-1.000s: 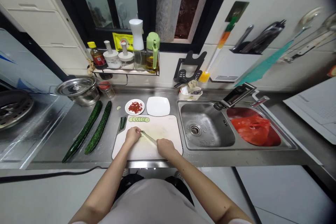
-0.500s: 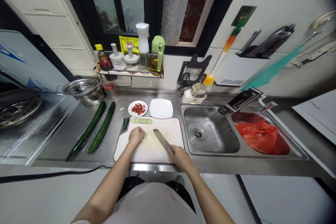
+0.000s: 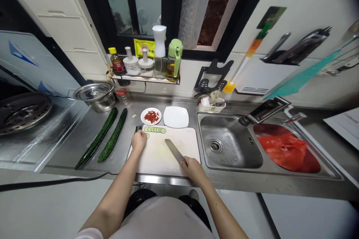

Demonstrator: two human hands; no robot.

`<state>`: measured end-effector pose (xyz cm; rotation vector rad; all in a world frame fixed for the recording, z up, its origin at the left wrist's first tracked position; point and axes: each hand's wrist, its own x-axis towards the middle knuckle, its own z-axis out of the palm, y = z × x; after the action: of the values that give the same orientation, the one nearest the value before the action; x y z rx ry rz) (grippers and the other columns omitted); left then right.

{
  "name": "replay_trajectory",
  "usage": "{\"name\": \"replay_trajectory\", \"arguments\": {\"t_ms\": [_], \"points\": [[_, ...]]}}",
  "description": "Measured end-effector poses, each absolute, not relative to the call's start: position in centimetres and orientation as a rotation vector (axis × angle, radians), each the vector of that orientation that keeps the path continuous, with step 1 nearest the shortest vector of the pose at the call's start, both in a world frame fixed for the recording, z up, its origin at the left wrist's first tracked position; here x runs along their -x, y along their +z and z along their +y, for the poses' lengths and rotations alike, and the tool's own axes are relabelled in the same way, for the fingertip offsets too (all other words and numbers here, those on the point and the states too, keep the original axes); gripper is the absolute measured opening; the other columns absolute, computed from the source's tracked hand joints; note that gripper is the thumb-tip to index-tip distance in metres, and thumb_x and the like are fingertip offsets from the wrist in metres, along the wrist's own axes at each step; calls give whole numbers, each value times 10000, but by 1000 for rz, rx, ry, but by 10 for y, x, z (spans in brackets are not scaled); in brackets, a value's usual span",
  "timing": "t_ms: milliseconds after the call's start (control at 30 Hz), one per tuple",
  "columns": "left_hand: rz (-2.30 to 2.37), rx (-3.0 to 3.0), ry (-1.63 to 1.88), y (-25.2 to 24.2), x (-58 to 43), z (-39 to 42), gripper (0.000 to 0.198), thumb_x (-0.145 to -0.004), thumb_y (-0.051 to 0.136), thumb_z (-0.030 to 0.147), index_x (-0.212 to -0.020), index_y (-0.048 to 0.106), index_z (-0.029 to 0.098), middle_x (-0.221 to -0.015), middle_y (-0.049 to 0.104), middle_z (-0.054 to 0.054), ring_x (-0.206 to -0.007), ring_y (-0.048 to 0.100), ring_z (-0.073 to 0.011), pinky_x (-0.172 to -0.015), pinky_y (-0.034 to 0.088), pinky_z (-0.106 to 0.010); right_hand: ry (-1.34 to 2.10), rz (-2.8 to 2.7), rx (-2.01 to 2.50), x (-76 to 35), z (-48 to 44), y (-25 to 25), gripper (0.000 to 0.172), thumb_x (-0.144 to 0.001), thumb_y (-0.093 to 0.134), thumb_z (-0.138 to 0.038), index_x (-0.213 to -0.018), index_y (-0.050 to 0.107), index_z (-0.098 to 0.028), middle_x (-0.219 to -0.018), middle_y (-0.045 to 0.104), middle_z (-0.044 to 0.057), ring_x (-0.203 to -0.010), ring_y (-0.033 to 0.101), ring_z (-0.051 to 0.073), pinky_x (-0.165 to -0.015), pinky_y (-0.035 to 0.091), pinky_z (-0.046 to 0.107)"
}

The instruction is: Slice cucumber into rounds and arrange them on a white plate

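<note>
Head view, right hand (image 3: pixel 193 167) gripping knife (image 3: pixel 174 150), left hand (image 3: pixel 138 140) beside cucumber slices (image 3: pixel 155 130)

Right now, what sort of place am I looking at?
A home kitchen, most likely. A steel sink is set into the counter, a cutting board holds cucumber slices, and a shelf of oil and sauce bottles sits under the window. The right hand holds a knife.

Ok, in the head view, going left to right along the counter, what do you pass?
Lidded steel pot → two whole cucumbers → left hand → row of cucumber slices → knife → right hand → sink basin → red plastic bag.
</note>
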<state>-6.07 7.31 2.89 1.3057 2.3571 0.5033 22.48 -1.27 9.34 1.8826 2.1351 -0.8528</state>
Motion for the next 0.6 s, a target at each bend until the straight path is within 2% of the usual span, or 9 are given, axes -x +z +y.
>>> {"name": "replay_trajectory", "arguments": {"t_ms": [167, 300, 433, 600], "points": [[2402, -1368, 419, 29, 60, 71, 155, -843, 489, 239, -870, 637, 203, -876, 691, -79, -854, 629, -223, -725, 409, -290, -828, 2148, -1883, -226, -12, 91, 290, -920, 373, -338, -961, 618, -187, -954, 679, 85, -889, 607, 194, -640, 298, 251], [2462, -1398, 394, 30, 57, 67, 198, -858, 479, 264, -988, 622, 215, -998, 657, -95, -890, 610, -238, -732, 419, -316, -841, 2157, -1882, -227, -12, 91, 281, -913, 379, -332, -947, 616, -186, -944, 678, 80, -878, 607, 192, -626, 289, 246], [2492, -1469, 392, 31, 50, 64, 234, -876, 441, 258, -990, 642, 223, -1079, 615, -106, -973, 572, -260, -776, 423, -349, -843, 2143, -1884, -228, -12, 97, 292, -916, 373, -335, -964, 621, -187, -949, 677, 76, -887, 605, 188, -634, 295, 240], [2260, -1705, 500, 38, 21, 75, 288, -878, 455, 295, -1093, 630, 221, -1089, 611, -92, -1022, 543, -238, -870, 408, -334, -836, 2098, -1919, -232, -11, 103, 288, -914, 382, -332, -988, 623, -194, -954, 680, 71, -889, 604, 184, -641, 297, 236]]}}
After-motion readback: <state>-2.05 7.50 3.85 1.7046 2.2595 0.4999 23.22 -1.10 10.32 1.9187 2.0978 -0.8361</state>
